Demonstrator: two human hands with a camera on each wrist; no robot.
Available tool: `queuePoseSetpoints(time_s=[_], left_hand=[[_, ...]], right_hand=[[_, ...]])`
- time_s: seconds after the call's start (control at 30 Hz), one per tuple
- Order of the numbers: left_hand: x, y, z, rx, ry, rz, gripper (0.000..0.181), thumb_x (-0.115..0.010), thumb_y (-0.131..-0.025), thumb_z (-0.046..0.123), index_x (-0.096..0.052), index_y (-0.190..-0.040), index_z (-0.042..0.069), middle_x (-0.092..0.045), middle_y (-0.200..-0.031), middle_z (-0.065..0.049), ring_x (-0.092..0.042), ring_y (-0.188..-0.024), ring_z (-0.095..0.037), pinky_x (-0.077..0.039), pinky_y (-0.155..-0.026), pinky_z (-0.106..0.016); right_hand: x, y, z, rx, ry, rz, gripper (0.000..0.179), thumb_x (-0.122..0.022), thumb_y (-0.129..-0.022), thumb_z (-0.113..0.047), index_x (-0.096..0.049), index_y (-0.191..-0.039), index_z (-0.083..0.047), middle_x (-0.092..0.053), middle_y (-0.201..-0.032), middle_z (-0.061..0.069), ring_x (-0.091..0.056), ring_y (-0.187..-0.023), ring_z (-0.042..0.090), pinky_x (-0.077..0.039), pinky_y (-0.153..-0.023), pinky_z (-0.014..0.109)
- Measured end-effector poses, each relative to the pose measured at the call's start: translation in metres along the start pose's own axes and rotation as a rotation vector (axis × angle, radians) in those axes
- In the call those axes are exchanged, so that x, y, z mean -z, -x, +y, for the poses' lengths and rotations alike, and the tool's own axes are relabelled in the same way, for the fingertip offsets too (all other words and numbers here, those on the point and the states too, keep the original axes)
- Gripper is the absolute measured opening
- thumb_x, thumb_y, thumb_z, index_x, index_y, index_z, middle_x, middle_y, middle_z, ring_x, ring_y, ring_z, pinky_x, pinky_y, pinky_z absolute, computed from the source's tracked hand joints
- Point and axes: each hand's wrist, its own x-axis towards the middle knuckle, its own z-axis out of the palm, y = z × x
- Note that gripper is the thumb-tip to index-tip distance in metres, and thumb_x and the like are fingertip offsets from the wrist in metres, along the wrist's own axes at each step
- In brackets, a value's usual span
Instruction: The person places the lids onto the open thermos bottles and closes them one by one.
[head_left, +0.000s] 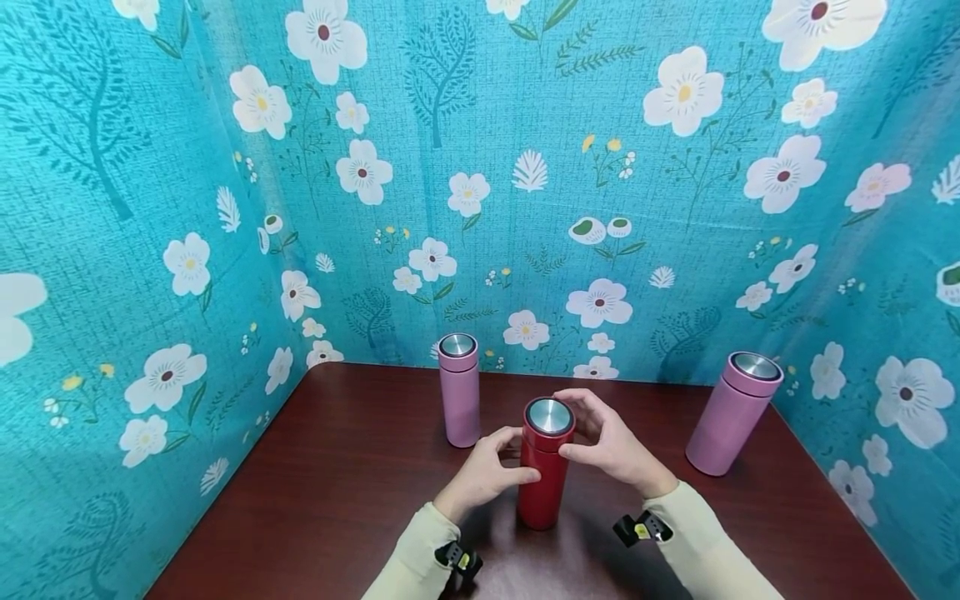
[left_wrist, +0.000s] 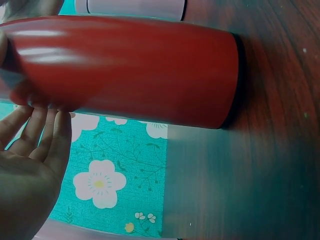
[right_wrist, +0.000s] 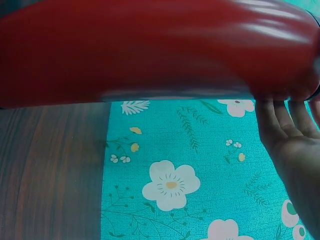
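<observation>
A red thermos flask (head_left: 545,483) with a silver-topped lid (head_left: 550,416) stands upright between my two hands on the dark wooden table. My left hand (head_left: 486,475) holds its left side, thumb across the front and fingers reaching behind. Higher up, around the lid, my right hand (head_left: 613,446) grips from the right with its thumb in front and fingers at the back. Close up in the left wrist view, the red body (left_wrist: 140,70) shows its black base over the wood. Fingertips (right_wrist: 280,95) meet the flask's side near its top in the right wrist view.
A slim pink flask (head_left: 461,400) stands behind and left of the red one. Farther right is a second, wider pink flask (head_left: 731,421). Blue flowered cloth (head_left: 465,208) encloses the back and sides of the table (head_left: 337,483).
</observation>
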Motion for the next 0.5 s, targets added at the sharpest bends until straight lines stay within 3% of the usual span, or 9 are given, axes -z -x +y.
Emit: queuePoseSetpoints(time_s=[0.23, 0.4, 0.5], left_hand=[[0.004, 0.009, 0.03, -0.019, -0.014, -0.011, 0.047, -0.074, -0.082, 0.016, -0.057, -0.125, 0.006, -0.061, -0.117, -0.007, -0.057, -0.105, -0.024, -0.048, -0.086, -0.028], [0.005, 0.01, 0.032, 0.0, -0.007, -0.013, 0.047, -0.074, -0.082, 0.017, -0.057, -0.125, 0.008, -0.061, -0.116, -0.005, -0.057, -0.105, -0.024, -0.048, -0.086, -0.029], [0.004, 0.01, 0.03, 0.003, 0.005, -0.013, 0.047, -0.074, -0.082, 0.017, -0.057, -0.124, 0.008, -0.061, -0.116, -0.005, -0.057, -0.105, -0.025, -0.048, -0.088, -0.038]], right_hand=[[-0.001, 0.001, 0.001, -0.005, -0.011, 0.004, 0.07, -0.073, -0.078, -0.001, -0.035, -0.136, -0.003, -0.05, -0.128, 0.014, -0.055, -0.114, 0.02, -0.05, -0.087, 0.035], [0.0, 0.001, -0.002, 0.045, -0.01, -0.05, 0.071, -0.067, -0.082, -0.004, -0.031, -0.142, -0.002, -0.042, -0.138, 0.018, -0.05, -0.12, 0.02, -0.048, -0.089, 0.038], [0.002, 0.002, -0.002, 0.063, 0.022, -0.061, 0.069, -0.063, -0.084, -0.004, -0.03, -0.144, -0.002, -0.042, -0.14, 0.018, -0.049, -0.121, 0.018, -0.047, -0.091, 0.038]])
